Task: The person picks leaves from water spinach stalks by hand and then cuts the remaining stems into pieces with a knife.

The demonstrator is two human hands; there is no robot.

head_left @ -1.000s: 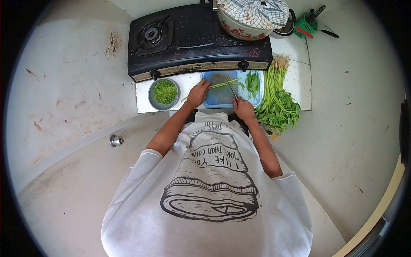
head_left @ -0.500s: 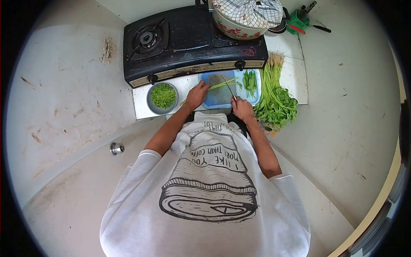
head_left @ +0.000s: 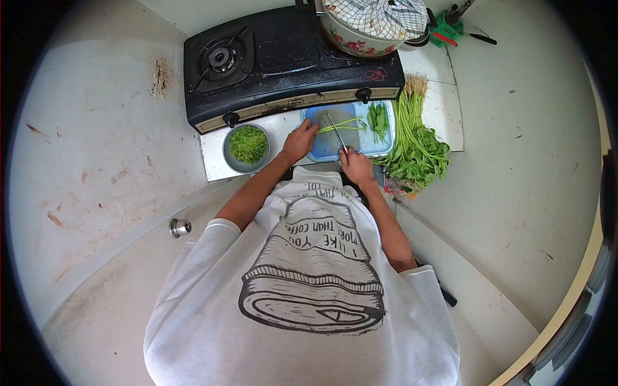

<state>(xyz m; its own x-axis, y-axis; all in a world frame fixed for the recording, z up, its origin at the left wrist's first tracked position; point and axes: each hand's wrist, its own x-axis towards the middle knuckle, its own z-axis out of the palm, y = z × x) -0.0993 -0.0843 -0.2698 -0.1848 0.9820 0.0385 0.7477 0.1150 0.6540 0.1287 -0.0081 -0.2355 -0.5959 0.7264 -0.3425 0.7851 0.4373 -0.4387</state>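
My left hand (head_left: 300,141) is closed on the ends of thin green stems (head_left: 344,125) that lie across the blue cutting board (head_left: 322,148). My right hand (head_left: 357,166) grips a knife (head_left: 337,134) by its handle, and the blade crosses over the stems. Cut leaves (head_left: 378,121) lie at the board's right side. Left of my left hand is a grey bowl (head_left: 227,158) of finely chopped greens (head_left: 248,144). A large leafy bunch with roots (head_left: 415,132) rests just right of the board.
A black two-burner stove (head_left: 277,71) stands behind the board, with a cloth-covered pot (head_left: 360,44) on its right side. A green basket (head_left: 445,29) with utensils is at the back right. A metal object (head_left: 179,227) lies at the lower left.
My right hand and the knife have shifted left along the stems, toward my left hand. The view has also moved slightly.
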